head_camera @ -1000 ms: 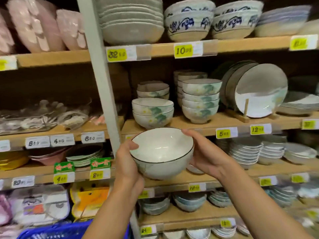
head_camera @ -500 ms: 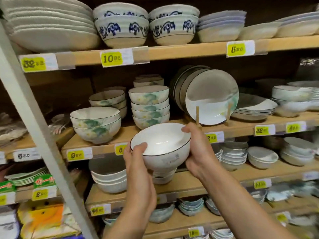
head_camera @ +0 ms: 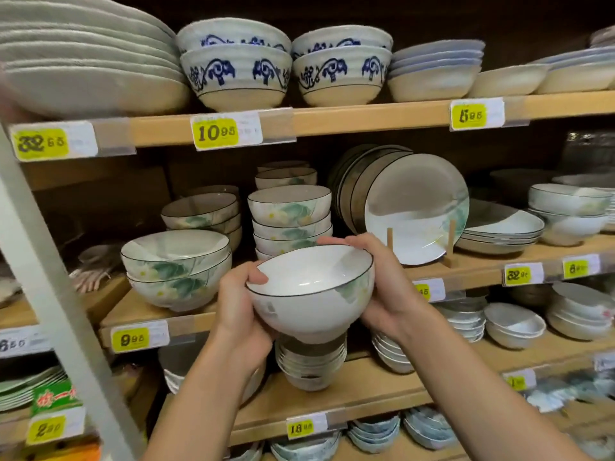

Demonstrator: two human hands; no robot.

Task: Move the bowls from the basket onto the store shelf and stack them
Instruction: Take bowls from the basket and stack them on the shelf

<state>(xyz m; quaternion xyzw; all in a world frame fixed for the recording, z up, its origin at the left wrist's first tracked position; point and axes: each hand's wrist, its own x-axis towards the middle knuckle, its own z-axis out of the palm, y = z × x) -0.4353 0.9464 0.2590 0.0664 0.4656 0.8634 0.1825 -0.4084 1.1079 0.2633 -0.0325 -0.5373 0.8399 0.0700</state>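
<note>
Held in both hands before the middle shelf (head_camera: 143, 311), off its board: white, dark-rimmed bowl (head_camera: 309, 294), tilted. Gripped at the left by the left hand (head_camera: 239, 314) — thumb hooked over the rim, fingers curled beneath. Cupped at the right by the right hand (head_camera: 382, 287) — fingers pressed together over the far rim. Located just in front of a stack of leaf-pattern bowls (head_camera: 289, 221).

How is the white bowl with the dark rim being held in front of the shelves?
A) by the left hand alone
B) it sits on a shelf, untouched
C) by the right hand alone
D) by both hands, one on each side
D: the left hand grips the bowl on one side with its thumb on the rim, and the right hand holds the other side.
</note>
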